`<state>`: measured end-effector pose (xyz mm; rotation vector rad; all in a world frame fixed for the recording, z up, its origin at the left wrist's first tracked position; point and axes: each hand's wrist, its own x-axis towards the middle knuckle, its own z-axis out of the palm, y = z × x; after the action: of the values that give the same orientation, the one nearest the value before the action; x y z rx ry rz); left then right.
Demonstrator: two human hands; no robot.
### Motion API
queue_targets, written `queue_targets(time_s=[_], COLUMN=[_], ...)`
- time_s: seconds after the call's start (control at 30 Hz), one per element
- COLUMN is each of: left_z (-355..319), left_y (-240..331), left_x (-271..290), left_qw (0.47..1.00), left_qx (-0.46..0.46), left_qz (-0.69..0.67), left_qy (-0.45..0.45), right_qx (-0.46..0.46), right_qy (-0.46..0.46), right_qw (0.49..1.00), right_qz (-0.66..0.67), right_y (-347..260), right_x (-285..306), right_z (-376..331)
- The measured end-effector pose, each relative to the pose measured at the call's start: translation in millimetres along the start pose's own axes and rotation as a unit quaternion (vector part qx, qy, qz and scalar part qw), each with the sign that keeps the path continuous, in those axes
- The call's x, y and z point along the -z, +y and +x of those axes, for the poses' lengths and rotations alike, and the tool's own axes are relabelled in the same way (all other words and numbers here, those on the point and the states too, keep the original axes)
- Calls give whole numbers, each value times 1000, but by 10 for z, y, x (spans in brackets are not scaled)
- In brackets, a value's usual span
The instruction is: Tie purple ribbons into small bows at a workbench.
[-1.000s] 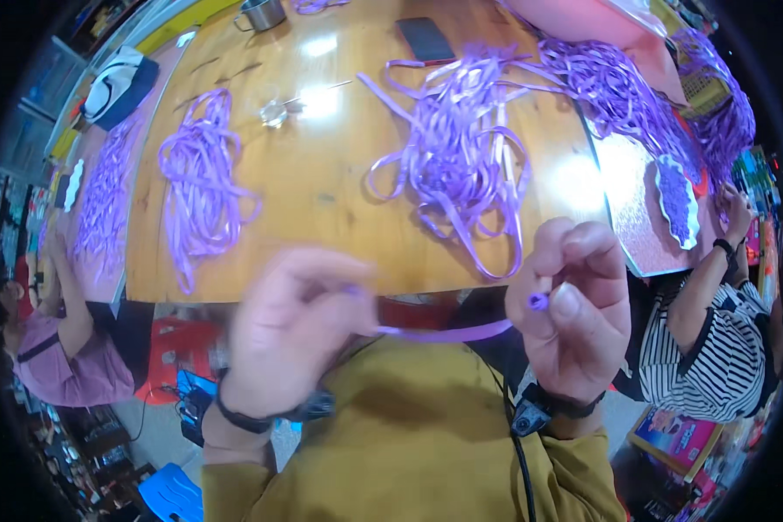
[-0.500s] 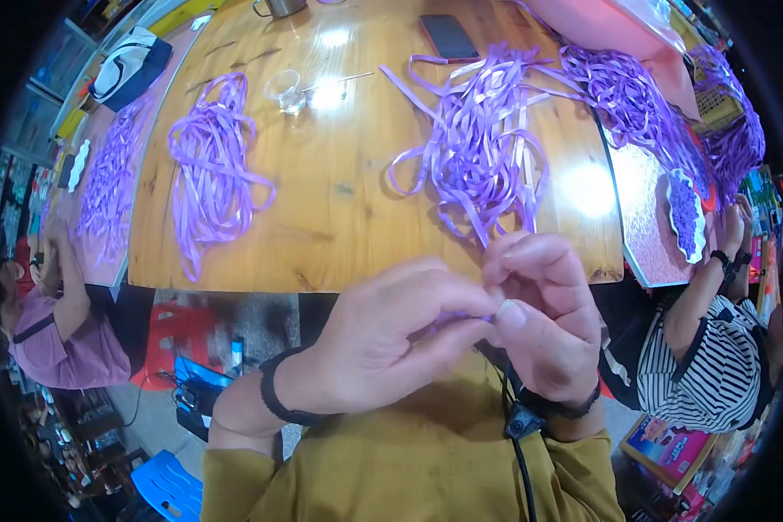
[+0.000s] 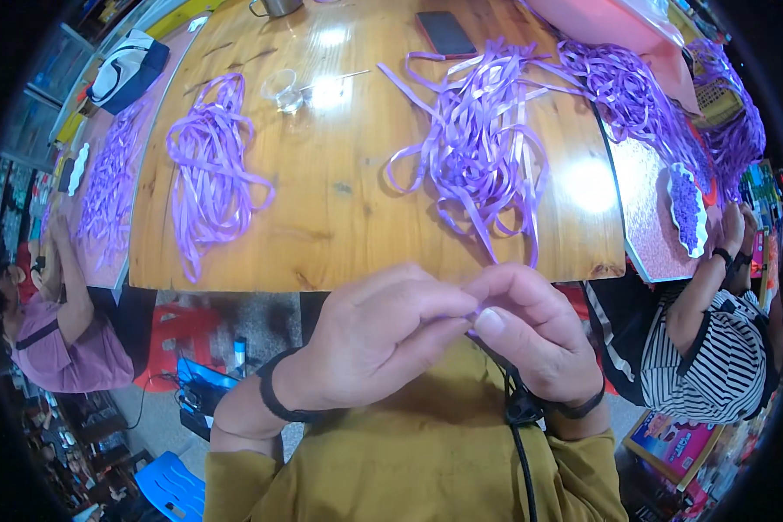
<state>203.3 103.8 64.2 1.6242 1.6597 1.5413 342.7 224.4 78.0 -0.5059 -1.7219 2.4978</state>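
Observation:
In front of my chest, just off the table's near edge, both hands meet fingertip to fingertip. My left hand [image 3: 378, 339] is closed in a pinch, thumb against fingers. My right hand [image 3: 538, 337] pinches too, its thumb and forefinger touching the left fingertips. Between them shows a sliver of purple ribbon [image 3: 472, 319]; my fingers hide most of it. A tangled heap of shiny purple ribbons [image 3: 478, 157] lies beyond my right hand, with strands reaching the near table edge. A looser bundle of purple ribbon [image 3: 210, 174] lies at the left of the table.
On the wooden table [image 3: 322, 226] are a small clear cup [image 3: 283, 91] with a thin stick beside it, a dark phone [image 3: 445, 33] and a metal mug [image 3: 277, 7]. More ribbon [image 3: 626, 100] covers the right side. One person [image 3: 70, 331] sits left, another [image 3: 705, 348] right.
My right hand has come down and slightly left, its fingers closing in toward the left fingertips. The left hand has shifted slightly left. The ribbon piles lie as before.

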Motion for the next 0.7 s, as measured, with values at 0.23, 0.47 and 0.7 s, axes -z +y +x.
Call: queue_targets(time_s=[0.23, 0.47, 0.7], left_z=[-47, -116, -123], left_y=[-28, -15, 5], left_x=[-1, -88, 20], left_qw=[999, 964, 907], left_qx=[5, 110, 231], left_qz=[-25, -242, -352], left_qy=[-18, 21, -11], right_qx=[67, 16, 124], right_qy=[-3, 65, 88], right_qw=[997, 998, 986], right_qz=[-26, 0, -68], right_y=[97, 40, 132], right_x=[30, 7, 19], right_z=[29, -55, -4])
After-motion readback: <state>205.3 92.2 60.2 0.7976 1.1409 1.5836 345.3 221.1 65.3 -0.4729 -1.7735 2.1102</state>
